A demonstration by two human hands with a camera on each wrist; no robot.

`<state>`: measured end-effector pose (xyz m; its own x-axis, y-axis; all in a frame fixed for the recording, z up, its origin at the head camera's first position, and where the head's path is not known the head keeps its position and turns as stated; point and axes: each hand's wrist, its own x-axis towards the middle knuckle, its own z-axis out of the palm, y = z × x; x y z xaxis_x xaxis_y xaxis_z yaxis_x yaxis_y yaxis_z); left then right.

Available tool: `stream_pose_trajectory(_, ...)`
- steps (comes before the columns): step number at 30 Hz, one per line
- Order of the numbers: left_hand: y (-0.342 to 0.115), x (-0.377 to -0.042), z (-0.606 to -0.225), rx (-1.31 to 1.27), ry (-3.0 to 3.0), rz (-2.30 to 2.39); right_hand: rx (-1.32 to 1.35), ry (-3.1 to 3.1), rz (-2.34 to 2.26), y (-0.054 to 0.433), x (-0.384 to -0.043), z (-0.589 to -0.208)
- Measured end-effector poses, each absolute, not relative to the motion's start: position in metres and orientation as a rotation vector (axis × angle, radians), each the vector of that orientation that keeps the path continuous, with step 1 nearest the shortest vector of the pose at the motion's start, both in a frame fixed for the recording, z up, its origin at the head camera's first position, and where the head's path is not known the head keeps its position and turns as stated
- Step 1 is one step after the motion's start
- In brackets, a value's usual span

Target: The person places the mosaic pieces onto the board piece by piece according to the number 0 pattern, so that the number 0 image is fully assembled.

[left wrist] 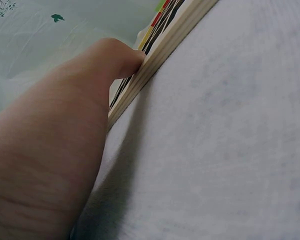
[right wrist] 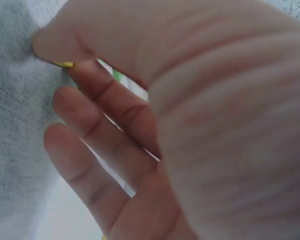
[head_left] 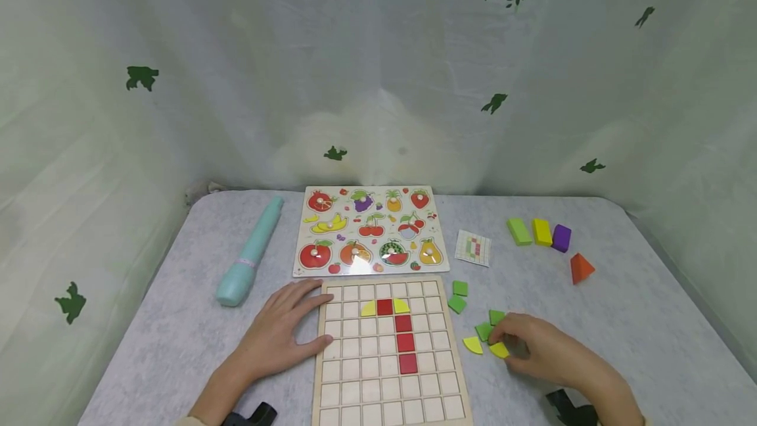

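Clock positions are read from the centre of the grid board, with 12 o'clock pointing away from me. The leaf-print curtain (head_left: 402, 51) hangs at 12 o'clock, beyond the grey worktop (head_left: 615, 334). The wooden grid board (head_left: 390, 388) lies flat before me. The fruit puzzle (head_left: 384, 242) lies just beyond its 12 o'clock edge. A long turquoise object (head_left: 251, 252) lies at 10 o'clock, wider end toward me. My left fingers (head_left: 313, 304) are spread; index fingertip and thumb rest on the board edge between 9 and 10 o'clock, gripping nothing. My right fingers (head_left: 512, 325), at 3 o'clock, are nearly closed: thumb and index finger pinch one yellow quarter-circle tile (head_left: 499, 350). The pattern card (head_left: 473, 248) lies at 1 o'clock. At 2 o'clock are a green block (head_left: 519, 232), yellow block (head_left: 541, 232), purple block (head_left: 562, 238) and orange block (head_left: 581, 269). Four red square tiles (head_left: 405, 342) occupy board cells: one between two seated yellow tiles (head_left: 401, 306), three in a column beneath the right-hand yellow. Green square tiles (head_left: 460, 288) lie between 1 and 3 o'clock. A loose yellow tile (head_left: 473, 345) lies at 3 o'clock, near my right fingers.
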<state>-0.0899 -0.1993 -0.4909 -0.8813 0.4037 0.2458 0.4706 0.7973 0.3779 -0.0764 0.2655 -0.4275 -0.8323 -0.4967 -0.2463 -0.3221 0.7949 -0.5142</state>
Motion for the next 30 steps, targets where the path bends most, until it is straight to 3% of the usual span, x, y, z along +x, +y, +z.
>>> stream_pose_trajectory(16, -0.199, -0.089, -0.490, -0.686, -2.836, -0.672, -0.735, 2.618, -0.647, 0.259, -0.077, -0.427)
stream_pose_trajectory(30, -0.199, -0.089, -0.490, -0.700, -2.811, -0.674, -0.610, 2.753, -0.513, 0.249, -0.073, -0.431)
